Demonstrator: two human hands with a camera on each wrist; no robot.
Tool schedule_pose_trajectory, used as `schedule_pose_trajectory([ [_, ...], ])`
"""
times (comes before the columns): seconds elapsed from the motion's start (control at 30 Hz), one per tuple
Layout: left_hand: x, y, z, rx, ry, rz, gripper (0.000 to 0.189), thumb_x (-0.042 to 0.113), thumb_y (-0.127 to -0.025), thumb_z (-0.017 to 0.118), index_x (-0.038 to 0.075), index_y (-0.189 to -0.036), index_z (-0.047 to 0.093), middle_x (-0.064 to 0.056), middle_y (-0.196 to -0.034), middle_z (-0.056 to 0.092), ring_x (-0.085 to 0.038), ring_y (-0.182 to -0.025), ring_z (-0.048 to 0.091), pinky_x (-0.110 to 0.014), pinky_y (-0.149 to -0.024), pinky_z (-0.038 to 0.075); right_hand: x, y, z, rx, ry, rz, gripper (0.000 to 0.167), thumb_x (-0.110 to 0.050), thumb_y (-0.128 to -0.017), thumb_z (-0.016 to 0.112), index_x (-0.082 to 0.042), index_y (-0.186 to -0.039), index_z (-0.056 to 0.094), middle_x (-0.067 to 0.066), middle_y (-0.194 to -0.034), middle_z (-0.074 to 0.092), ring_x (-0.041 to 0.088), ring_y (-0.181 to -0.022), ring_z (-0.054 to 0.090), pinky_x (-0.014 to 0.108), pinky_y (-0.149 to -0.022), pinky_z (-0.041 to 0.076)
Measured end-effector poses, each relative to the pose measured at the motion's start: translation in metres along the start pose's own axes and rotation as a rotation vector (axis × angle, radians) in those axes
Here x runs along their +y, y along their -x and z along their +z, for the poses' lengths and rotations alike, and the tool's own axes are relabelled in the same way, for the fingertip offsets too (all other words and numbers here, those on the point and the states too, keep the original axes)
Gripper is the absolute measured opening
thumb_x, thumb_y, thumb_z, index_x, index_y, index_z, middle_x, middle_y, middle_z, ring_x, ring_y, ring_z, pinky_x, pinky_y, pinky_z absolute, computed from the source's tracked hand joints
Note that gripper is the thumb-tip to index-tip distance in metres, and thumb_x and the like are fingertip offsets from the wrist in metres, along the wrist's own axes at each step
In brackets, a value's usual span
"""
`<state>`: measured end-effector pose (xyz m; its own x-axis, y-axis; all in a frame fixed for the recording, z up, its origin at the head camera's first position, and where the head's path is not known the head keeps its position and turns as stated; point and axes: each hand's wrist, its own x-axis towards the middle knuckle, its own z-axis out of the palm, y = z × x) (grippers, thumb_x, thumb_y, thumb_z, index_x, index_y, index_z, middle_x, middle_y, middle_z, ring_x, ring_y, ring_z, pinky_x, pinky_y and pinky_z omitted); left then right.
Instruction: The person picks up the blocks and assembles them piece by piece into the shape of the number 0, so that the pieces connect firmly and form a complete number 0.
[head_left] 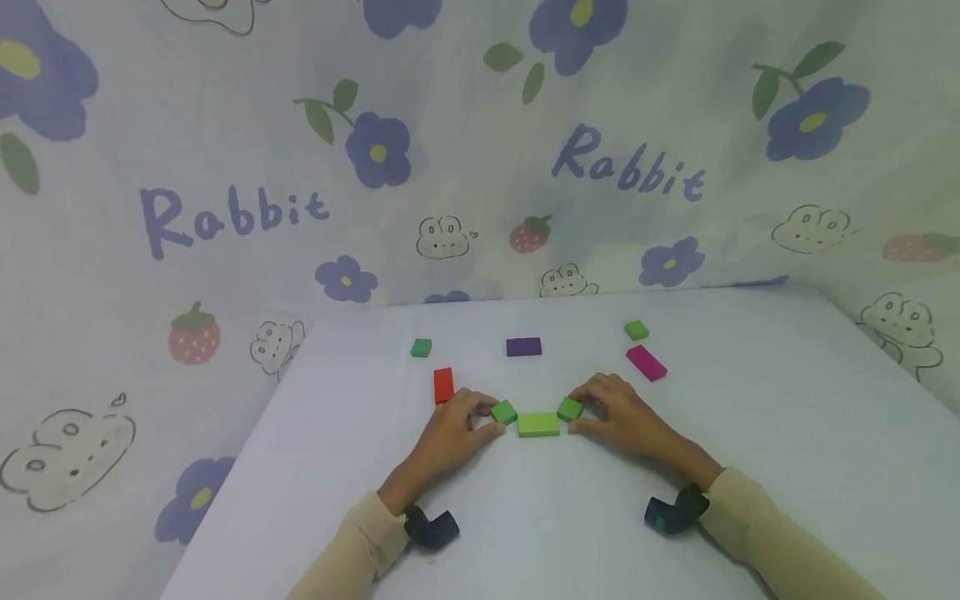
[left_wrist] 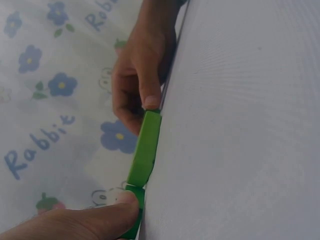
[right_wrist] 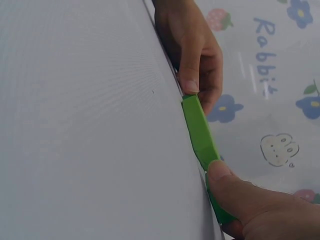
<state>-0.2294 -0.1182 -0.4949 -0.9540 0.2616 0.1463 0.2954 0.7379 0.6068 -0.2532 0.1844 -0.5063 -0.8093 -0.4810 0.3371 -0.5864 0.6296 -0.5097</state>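
Note:
A light green rectangular block (head_left: 538, 425) lies flat on the white table in the head view. At its left end my left hand (head_left: 457, 427) pinches a small green block (head_left: 504, 412) between thumb and fingers. My right hand (head_left: 621, 417) pinches another small green block (head_left: 570, 408) at the right end. Both small blocks sit turned at an angle, their corners at or very near the long block's far corners. In the left wrist view the thumb covers part of the left small block (left_wrist: 134, 225). The right wrist view shows the right small block (right_wrist: 217, 210) beneath the thumb.
Beyond my left hand lie a red block (head_left: 444, 386) and a small green block (head_left: 422, 348). A purple block (head_left: 523, 347) lies at the back middle. Back right are a magenta block (head_left: 647, 363) and a green block (head_left: 637, 330). A printed curtain (head_left: 480, 167) hangs behind.

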Motion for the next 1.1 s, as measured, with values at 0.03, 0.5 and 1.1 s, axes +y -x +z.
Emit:
schedule_pose_trajectory([
  [0.03,0.0,0.0,-0.001,0.001,0.0,0.001,0.032,0.029,-0.088,0.076,0.019,-0.118,0.069,0.006,-0.095,0.061,-0.01,-0.071,0.048,-0.022,-0.061,0.042,0.0,0.0,0.0,0.004,0.003,0.0,0.041,-0.026,-0.079,0.085,-0.017,-0.114,0.067,-0.005,-0.107,0.064,0.014,-0.103,0.054,0.039,-0.091,0.045],
  [0.5,0.003,0.0,-0.002,-0.013,0.003,-0.013,0.033,0.029,-0.088,0.076,0.02,-0.119,0.069,0.006,-0.096,0.061,-0.01,-0.072,0.049,-0.021,-0.062,0.043,0.001,0.0,-0.001,0.003,0.003,-0.007,0.042,-0.026,-0.079,0.084,-0.017,-0.115,0.066,-0.005,-0.11,0.065,0.014,-0.104,0.054,0.04,-0.092,0.046],
  [1.1,0.002,-0.001,-0.003,-0.015,0.005,-0.021,0.032,0.029,-0.088,0.076,0.019,-0.118,0.069,0.006,-0.096,0.061,-0.01,-0.072,0.049,-0.021,-0.062,0.042,-0.003,-0.01,-0.027,-0.018,-0.253,0.289,0.03,-0.034,-0.1,0.06,-0.016,-0.124,0.064,-0.002,-0.114,0.066,0.017,-0.101,0.061,0.035,-0.089,0.052],
])
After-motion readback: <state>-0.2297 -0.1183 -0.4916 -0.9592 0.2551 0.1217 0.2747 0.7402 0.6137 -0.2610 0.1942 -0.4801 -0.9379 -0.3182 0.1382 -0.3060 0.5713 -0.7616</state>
